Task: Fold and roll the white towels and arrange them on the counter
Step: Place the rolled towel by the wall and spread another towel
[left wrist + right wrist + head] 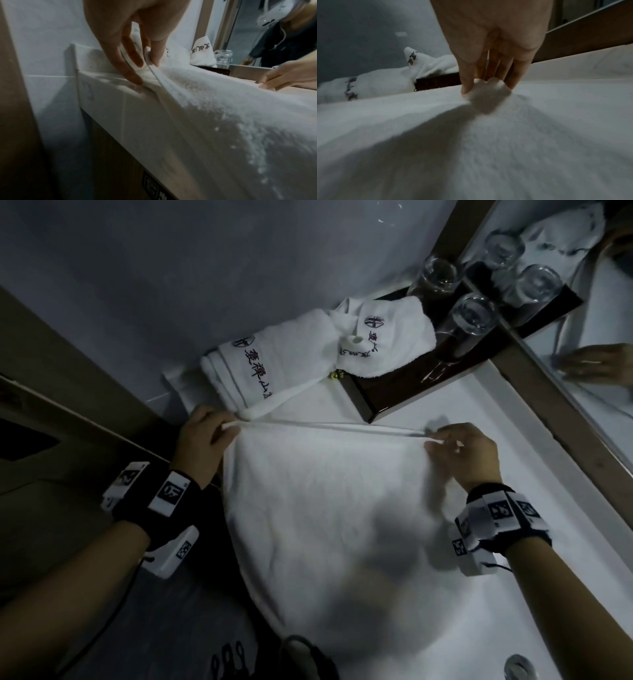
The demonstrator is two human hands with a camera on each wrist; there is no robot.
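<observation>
White worktop (pixel 479 419) in a dim bathroom, a towel (pixel 325 508) spread over it and hanging off the near edge.

Both forearms reach forward, wrists bent down over the towel's far edge, which is pulled taut between them. The left hand (pixel 202 436) pinches the left corner, its grip closed on the hem between thumb and fingers (pixel 130 59), at the worktop's left end. The right hand (pixel 469 453) pinches the right corner, grip closed on a small bunch of cloth under the fingertips (pixel 467 86). Just beyond lie two folded towels (pixel 274 364) with dark lettering, one resting on a dark tray (pixel 373 405) that also holds upturned glasses (pixel 472 313). A mirror (pixel 589 344) stands at the right.
</observation>
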